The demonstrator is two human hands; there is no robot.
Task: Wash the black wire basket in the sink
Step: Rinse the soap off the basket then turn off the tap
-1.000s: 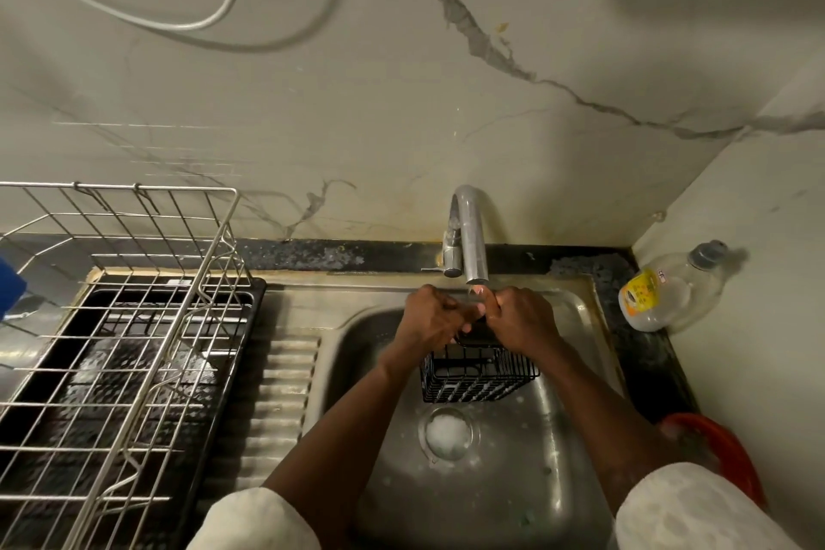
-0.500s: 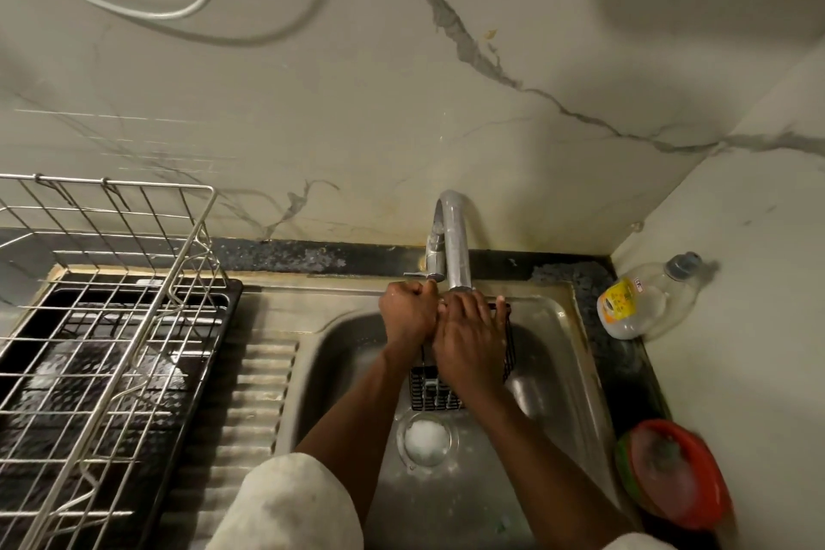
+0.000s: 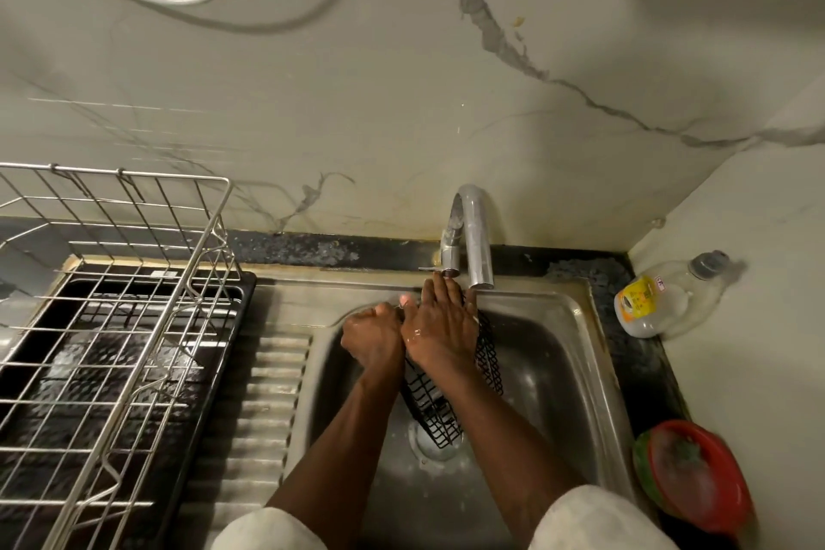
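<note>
1. The person is wearing a soft, off-white top; its left sleeve (image 3: 268, 534) and right sleeve (image 3: 598, 522) are showing.
2. Both sleeves are ending near the elbows, leaving the left forearm (image 3: 339, 438) and right forearm (image 3: 500, 438) bare.
3. The left hand (image 3: 372, 337) and right hand (image 3: 439, 333) are glistening wet.

Basket (image 3: 435, 415) in sink (image 3: 558, 393), rack (image 3: 111, 326) left
</note>
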